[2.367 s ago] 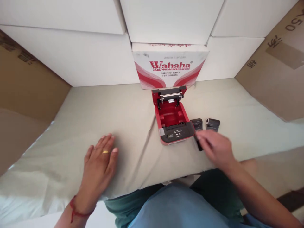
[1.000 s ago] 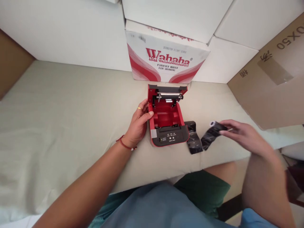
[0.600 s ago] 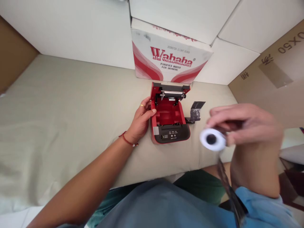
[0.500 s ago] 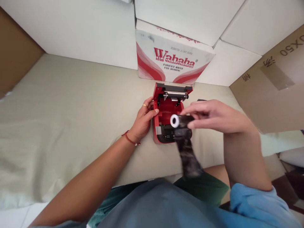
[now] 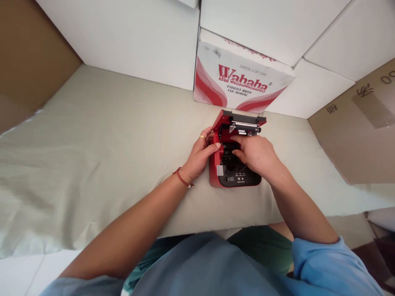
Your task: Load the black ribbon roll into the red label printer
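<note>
A red and black label printer (image 5: 214,174) stands on the cloth with its lid (image 5: 243,117) raised. My left hand (image 5: 202,154) grips the printer's left wall, thumb over the rim and fingers behind it. Inside the compartment lies a black roll (image 5: 227,149), its outline hard to make out against the dark interior. My right hand (image 5: 257,154) reaches in from the right, index finger and thumb at the roll, the other fingers curled out of sight. Buttons show on the printer's black front panel (image 5: 242,179).
A white and red water carton (image 5: 243,82) stands just behind the printer, against large white boxes (image 5: 138,41). Brown cardboard boxes flank the pale green cloth (image 5: 123,123) on the left and right (image 5: 354,131).
My right hand has lowered the black roll, with its hanging strip, into the printer's compartment. My left hand keeps its hold on the printer. The view has shifted slightly.
</note>
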Tool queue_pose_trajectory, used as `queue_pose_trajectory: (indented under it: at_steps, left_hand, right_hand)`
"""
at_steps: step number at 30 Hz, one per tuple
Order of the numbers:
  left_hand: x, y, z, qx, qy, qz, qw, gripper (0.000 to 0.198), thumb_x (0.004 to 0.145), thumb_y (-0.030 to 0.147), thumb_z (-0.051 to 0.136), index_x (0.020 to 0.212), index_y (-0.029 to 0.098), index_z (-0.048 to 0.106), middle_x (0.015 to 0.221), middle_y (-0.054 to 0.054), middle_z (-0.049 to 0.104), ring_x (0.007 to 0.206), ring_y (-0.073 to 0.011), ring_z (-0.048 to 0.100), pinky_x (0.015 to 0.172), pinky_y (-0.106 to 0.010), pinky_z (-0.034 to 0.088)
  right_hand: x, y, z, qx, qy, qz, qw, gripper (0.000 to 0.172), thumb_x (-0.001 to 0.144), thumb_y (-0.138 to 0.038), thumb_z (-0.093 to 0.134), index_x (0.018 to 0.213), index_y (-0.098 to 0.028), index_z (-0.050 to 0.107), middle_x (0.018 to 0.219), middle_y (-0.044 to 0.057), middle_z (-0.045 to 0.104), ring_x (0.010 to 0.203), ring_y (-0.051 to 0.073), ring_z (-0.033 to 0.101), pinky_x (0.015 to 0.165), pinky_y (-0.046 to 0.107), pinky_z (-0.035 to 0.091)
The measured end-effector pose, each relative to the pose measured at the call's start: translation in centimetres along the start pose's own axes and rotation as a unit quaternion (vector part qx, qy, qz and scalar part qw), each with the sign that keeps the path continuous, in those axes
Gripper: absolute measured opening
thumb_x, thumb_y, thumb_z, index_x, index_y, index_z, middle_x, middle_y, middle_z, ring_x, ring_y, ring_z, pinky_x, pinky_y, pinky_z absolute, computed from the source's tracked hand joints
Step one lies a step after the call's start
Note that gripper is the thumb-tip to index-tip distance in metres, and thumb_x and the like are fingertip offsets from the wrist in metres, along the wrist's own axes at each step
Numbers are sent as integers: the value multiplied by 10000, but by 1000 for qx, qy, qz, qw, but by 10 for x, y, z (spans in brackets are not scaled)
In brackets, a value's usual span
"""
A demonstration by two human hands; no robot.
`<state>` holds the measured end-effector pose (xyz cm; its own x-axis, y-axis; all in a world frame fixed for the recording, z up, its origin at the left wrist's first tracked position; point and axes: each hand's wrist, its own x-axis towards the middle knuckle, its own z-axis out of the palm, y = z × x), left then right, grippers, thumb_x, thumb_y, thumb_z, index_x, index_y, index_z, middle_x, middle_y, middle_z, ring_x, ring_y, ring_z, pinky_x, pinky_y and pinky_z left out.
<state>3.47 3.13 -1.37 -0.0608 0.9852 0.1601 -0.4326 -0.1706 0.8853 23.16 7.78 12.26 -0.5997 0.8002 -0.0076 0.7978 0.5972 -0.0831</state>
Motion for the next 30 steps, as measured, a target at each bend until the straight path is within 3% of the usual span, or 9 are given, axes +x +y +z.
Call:
queue_pose_trajectory:
  at_steps: [3, 8, 12, 15, 19, 23, 25, 27, 30]
  left_hand:
    - [0, 1, 1, -1, 0, 0, 1000, 761, 938, 525, 883, 1612, 314, 600, 1592, -94, 729, 1539, -345, 656, 1359, -559, 489]
    - [-2, 4, 2, 4, -5, 4, 1000, 755, 955, 532, 866, 1619, 312, 582, 1618, -96, 708, 1553, -342, 641, 1363, -560, 482]
    - [-2, 4, 3, -2, -1, -5, 1000, 746, 947, 540, 882, 1600, 317, 598, 1608, -91, 718, 1553, -344, 645, 1374, -560, 473]
    - [-3, 6, 3, 10, -1, 10, 1000, 720, 957, 587, 866, 1578, 324, 614, 1683, -95, 666, 1600, -356, 602, 1386, -560, 453]
    - [-8, 25, 5, 141, 94, 79, 982, 564, 1040, 613, 792, 1498, 307, 669, 1673, -107, 622, 1604, -359, 565, 1360, -542, 469]
    - [-30, 66, 21, 281, 224, 213, 908, 201, 1129, 343, 692, 1321, 310, 743, 1432, -71, 688, 1397, -286, 676, 1181, -457, 581]
    - [-49, 85, 34, 374, 172, 272, 870, 213, 1127, 204, 658, 1278, 310, 765, 1289, -53, 729, 1279, -248, 712, 1150, -434, 574]
    - [-70, 96, 47, 455, 51, 325, 827, 321, 1096, 113, 639, 1325, 302, 761, 1231, -50, 769, 1146, -221, 739, 1041, -397, 598]
    - [-94, 94, 60, 526, -85, 377, 758, 360, 1066, 147, 662, 1407, 227, 745, 1127, -75, 831, 1081, -258, 746, 979, -433, 592]
  right_hand:
    - [-8, -5, -12, 91, -14, 4, 996, 409, 1014, -247, 790, 1413, -303, 864, 1007, 48, 917, 848, 276, 826, 727, 380, 599]
    - [-66, -12, -24, 213, 134, -110, 962, 239, 1158, -296, 688, 1295, -277, 882, 1254, 72, 923, 1091, 261, 879, 1004, 426, 703]
    - [-119, -17, -2, 162, 146, -163, 962, 443, 1161, -276, 690, 1599, -321, 738, 1571, 105, 817, 1470, 308, 785, 1318, 578, 594]
    - [-142, -22, 22, 132, 147, -151, 969, 651, 1154, -255, 685, 1787, -325, 547, 1676, 124, 736, 1587, 309, 700, 1408, 632, 498]
    - [-150, -23, 41, 140, 193, -135, 962, 737, 1139, -153, 661, 1822, -372, 490, 1636, 96, 768, 1580, 279, 702, 1435, 611, 469]
    - [-146, -19, 46, 172, 208, -142, 952, 707, 1118, -89, 631, 1760, -381, 579, 1580, 80, 810, 1537, 268, 738, 1423, 601, 486]
    - [-144, -17, 46, 180, 212, -144, 950, 672, 1117, -78, 622, 1724, -366, 618, 1566, 81, 820, 1526, 259, 748, 1428, 596, 479]
    - [-142, -17, 47, 187, 218, -145, 947, 644, 1118, -80, 626, 1704, -349, 634, 1558, 83, 826, 1529, 248, 746, 1435, 584, 468]
    - [-143, -17, 46, 202, 214, -144, 945, 615, 1122, -114, 640, 1693, -345, 644, 1568, 86, 821, 1535, 251, 743, 1436, 589, 464]
